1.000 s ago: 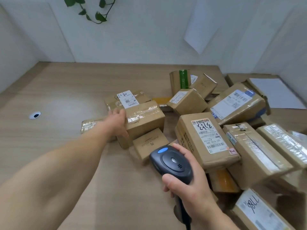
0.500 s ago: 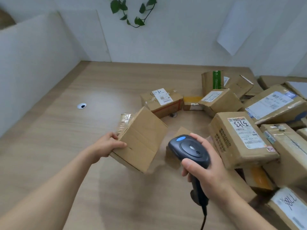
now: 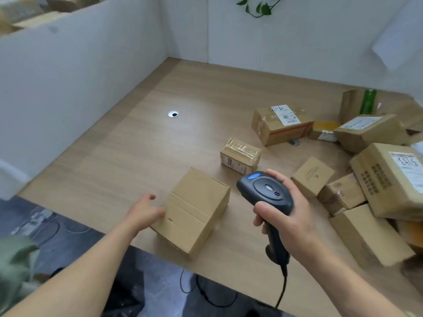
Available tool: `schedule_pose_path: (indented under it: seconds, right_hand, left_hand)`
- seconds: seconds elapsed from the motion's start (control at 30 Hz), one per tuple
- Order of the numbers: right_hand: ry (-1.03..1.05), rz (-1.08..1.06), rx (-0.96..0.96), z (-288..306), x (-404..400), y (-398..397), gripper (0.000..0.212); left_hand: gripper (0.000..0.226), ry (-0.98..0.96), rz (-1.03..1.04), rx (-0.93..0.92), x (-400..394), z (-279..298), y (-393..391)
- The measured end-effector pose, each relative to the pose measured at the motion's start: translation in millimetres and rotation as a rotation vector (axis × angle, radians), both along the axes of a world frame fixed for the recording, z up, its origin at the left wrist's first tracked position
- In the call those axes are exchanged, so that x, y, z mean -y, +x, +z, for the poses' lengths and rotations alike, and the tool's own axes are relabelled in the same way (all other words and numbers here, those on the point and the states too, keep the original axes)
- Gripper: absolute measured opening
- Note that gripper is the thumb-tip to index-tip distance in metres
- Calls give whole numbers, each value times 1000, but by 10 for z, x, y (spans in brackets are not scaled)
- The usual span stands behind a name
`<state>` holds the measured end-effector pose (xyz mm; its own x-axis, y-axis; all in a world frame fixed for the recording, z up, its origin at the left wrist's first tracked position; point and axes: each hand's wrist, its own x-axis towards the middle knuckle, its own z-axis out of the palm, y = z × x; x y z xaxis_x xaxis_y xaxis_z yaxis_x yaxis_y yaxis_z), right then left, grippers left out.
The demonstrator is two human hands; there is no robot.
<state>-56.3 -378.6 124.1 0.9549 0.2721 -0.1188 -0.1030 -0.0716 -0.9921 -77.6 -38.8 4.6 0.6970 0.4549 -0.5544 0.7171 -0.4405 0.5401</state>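
- Far left, a white divider (image 3: 68, 76) walls off the table (image 3: 137, 156). That side has a little cable hole (image 3: 173, 114) in it. My guess is that stretch is where sorted stuff ends up.
- The left hand (image 3: 145, 210) is up against the left side of the box (image 3: 196, 211). Its fingers are loose and mostly straight, touching the cardboard rather than wrapped round it. It's a bit blurry, but nothing looks pinched. I'd say it's just steadying or nudging the thing.
- The box itself sits at the near edge of the table, right in front of the person and apart from everything else. None of the faces I can see has a label, so I reckon it needs turning to find the barcode.
- Just behind it there's a small taped parcel (image 3: 240, 155) on its own.
- The scanner (image 3: 265, 193) is up in the right hand (image 3: 286, 216). The fingers are curled tight round the handle and the head is tipped toward the box. Its cord (image 3: 282, 291) drops off the table edge. It looks held ready to fire the second a label shows.
- Further back is a labelled parcel (image 3: 281, 124), sticker facing up, which would be handy for scanning.
- The right side is the pile (image 3: 389, 179), parcels leaning on each other. Presumably that's the lot waiting its turn.
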Motion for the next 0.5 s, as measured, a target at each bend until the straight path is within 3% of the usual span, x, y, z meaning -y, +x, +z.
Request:
schedule_pose_path:
  seconds: [0.1,0.23,0.4,0.5]
  right_hand:
    - [12,10,4,3,-208,-109,73]
    - [23,11,13,25,-377,-225,73]
    - [51,-4,27,67,-433,-318,72]
    - [67,-11,35,83,-452,-363,73]
  left_hand:
    - [102,323,-244,131,262,145,-53]
    - [130,478,-477,-156,732,136,-76]
    - [128,496,-491,-213,694,101,-40]
    - [124,250,-451,-178,367,306,7]
